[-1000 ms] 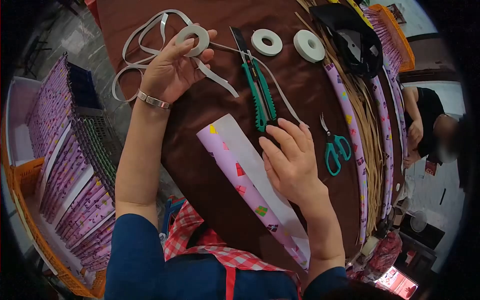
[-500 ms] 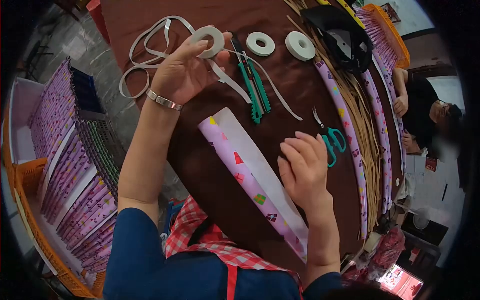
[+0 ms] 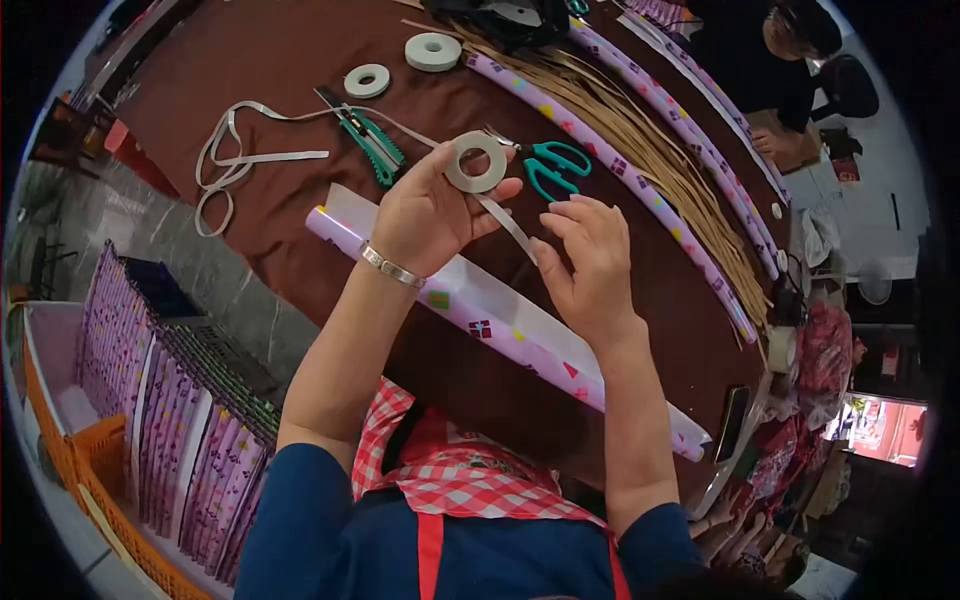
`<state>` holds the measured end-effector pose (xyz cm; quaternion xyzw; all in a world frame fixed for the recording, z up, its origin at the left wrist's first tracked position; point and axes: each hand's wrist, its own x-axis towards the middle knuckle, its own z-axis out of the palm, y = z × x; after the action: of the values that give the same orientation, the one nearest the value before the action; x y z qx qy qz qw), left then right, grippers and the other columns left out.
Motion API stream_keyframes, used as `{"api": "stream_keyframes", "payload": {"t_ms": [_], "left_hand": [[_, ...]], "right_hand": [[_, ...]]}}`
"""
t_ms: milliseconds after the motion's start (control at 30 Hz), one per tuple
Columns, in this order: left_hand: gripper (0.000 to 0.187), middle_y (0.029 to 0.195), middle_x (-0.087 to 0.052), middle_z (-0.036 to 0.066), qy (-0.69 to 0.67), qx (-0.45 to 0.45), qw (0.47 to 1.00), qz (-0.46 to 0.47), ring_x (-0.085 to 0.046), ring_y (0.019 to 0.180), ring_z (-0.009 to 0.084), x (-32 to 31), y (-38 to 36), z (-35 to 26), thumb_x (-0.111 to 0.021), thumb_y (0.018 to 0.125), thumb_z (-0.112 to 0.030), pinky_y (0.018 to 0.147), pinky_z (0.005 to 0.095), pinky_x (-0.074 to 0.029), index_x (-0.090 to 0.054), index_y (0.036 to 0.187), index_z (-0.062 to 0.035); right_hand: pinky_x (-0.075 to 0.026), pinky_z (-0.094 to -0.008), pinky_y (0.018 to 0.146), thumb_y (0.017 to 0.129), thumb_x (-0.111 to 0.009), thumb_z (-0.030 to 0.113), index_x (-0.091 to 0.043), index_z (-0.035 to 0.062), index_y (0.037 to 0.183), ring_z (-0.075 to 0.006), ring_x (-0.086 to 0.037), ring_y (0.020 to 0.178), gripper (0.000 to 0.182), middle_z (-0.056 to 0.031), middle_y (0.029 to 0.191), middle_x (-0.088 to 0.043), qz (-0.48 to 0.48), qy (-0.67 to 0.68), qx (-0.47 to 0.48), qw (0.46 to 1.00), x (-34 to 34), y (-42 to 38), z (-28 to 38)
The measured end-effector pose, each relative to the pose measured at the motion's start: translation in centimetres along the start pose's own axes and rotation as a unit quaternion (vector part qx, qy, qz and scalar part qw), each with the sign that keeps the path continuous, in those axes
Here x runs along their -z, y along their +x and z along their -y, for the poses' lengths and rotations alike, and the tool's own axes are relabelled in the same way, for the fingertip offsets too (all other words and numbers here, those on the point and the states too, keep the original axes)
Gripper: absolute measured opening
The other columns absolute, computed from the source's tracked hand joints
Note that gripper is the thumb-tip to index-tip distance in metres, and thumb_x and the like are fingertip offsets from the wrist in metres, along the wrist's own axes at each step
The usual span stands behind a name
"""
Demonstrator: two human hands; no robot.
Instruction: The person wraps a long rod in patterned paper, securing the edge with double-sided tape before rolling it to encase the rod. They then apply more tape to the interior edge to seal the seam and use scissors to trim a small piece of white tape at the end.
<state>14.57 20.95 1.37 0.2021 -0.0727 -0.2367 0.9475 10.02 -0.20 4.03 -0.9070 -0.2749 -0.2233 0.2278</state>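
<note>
My left hand (image 3: 425, 215) grips a roll of white tape (image 3: 478, 163) between thumb and fingers, up over the table. From the roll a loose strip of tape (image 3: 508, 222) hangs down toward my right thumb. Beside it, my right hand (image 3: 590, 265) is open, fingers curved and thumb apart, its thumb tip right at the strip. Below both hands lies a partly unrolled tube of pink printed paper (image 3: 500, 335) with a white inner side. Teal-handled scissors (image 3: 555, 168) rest just beyond my hands, and a green utility knife (image 3: 370, 140) lies to the left.
Two more tape rolls, one (image 3: 367, 80) nearer and one (image 3: 433, 52) farther, lie on the brown tablecloth (image 3: 270, 60). Brown strips (image 3: 640, 150) and long printed tubes (image 3: 620, 165) run along the right. Printed rolls (image 3: 180, 420) fill an orange crate (image 3: 100, 460) at left. A person (image 3: 770, 80) sits opposite.
My left hand has brought the tape roll closer to my right hand, so the hanging strip now meets the right thumb. The whole view has turned, shifting the table items.
</note>
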Motion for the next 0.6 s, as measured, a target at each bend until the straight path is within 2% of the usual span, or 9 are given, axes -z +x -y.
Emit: {"api": "stream_keyframes", "payload": {"t_ms": [100, 233, 367, 467, 533, 567, 600], "left_hand": [[0.044, 0.128, -0.058, 0.011, 0.004, -0.001, 1.000, -0.013, -0.062, 0.108, 0.0265, -2.4, 0.2, 1.9, -0.034, 0.103, -0.037, 0.092, 0.0435, -0.050, -0.050, 0.130, -0.0053], [0.043, 0.127, -0.059, 0.010, 0.059, -0.012, 0.997, -0.058, -0.062, 0.108, 0.0255, -4.3, 0.3, 3.7, -0.037, 0.102, -0.037, 0.092, 0.0428, -0.050, -0.051, 0.129, -0.0058], [0.042, 0.124, -0.060, 0.008, 0.071, -0.002, 0.996, -0.054, -0.062, 0.108, 0.0244, -3.8, 0.5, 4.4, -0.039, 0.102, -0.038, 0.091, 0.0412, -0.048, -0.052, 0.128, -0.0080], [0.042, 0.126, -0.060, 0.008, 0.121, -0.007, 0.986, -0.116, -0.061, 0.108, 0.0246, -3.4, 0.6, 5.0, -0.040, 0.102, -0.040, 0.090, 0.0423, -0.047, -0.053, 0.128, -0.0095], [0.042, 0.139, -0.053, 0.007, 0.077, 0.032, 0.993, -0.079, -0.059, 0.114, 0.0247, -1.6, 0.7, 5.3, -0.040, 0.102, -0.039, 0.095, 0.0436, -0.047, -0.052, 0.131, -0.0111], [0.041, 0.140, -0.051, 0.008, 0.005, 0.069, 0.998, 0.007, -0.058, 0.115, 0.0254, -0.6, 0.9, 5.4, -0.042, 0.101, -0.039, 0.098, 0.0451, -0.045, -0.054, 0.131, -0.0129], [0.045, 0.139, -0.052, 0.009, 0.026, 0.057, 0.996, -0.061, -0.060, 0.111, 0.0259, -2.0, 1.1, 6.1, -0.042, 0.101, -0.042, 0.091, 0.0457, -0.048, -0.050, 0.133, -0.0115]], "right_hand": [[-0.037, -0.0504, 0.096, 0.083, -0.068, 0.017, -0.064, 0.0043, 0.102, -0.0316, -0.054, 0.109, 0.023, -0.0096, 0.108, -0.062, -0.043, 0.033, -0.009, 0.998, 0.6, -0.6, -0.2], [-0.038, -0.0475, 0.093, 0.085, -0.066, 0.016, -0.064, 0.0040, 0.101, -0.0309, -0.056, 0.106, 0.020, -0.0104, 0.103, -0.063, -0.066, 0.055, -0.021, 0.996, 1.3, -1.2, -0.8], [-0.040, -0.0447, 0.088, 0.087, -0.063, 0.015, -0.064, 0.0037, 0.100, -0.0311, -0.057, 0.101, 0.017, -0.0111, 0.101, -0.063, -0.064, 0.063, -0.046, 0.995, 1.7, -3.1, -2.3], [-0.040, -0.0446, 0.086, 0.087, -0.063, 0.016, -0.064, 0.0038, 0.100, -0.0316, -0.058, 0.098, 0.017, -0.0114, 0.099, -0.064, -0.064, 0.069, -0.072, 0.993, 1.6, -4.6, -3.0], [-0.040, -0.0455, 0.084, 0.087, -0.063, 0.018, -0.064, 0.0047, 0.100, -0.0318, -0.058, 0.095, 0.019, -0.0122, 0.099, -0.064, -0.067, 0.062, -0.084, 0.992, 1.2, -5.8, -3.7], [-0.039, -0.0455, 0.084, 0.087, -0.063, 0.023, -0.064, 0.0053, 0.102, -0.0311, -0.058, 0.097, 0.023, -0.0122, 0.099, -0.064, -0.069, 0.062, -0.094, 0.991, 0.9, -6.5, -3.7], [-0.038, -0.0473, 0.088, 0.087, -0.063, 0.028, -0.065, 0.0057, 0.102, -0.0303, -0.057, 0.100, 0.027, -0.0115, 0.100, -0.064, -0.045, 0.075, -0.114, 0.990, 1.3, -6.8, -3.4]]}}
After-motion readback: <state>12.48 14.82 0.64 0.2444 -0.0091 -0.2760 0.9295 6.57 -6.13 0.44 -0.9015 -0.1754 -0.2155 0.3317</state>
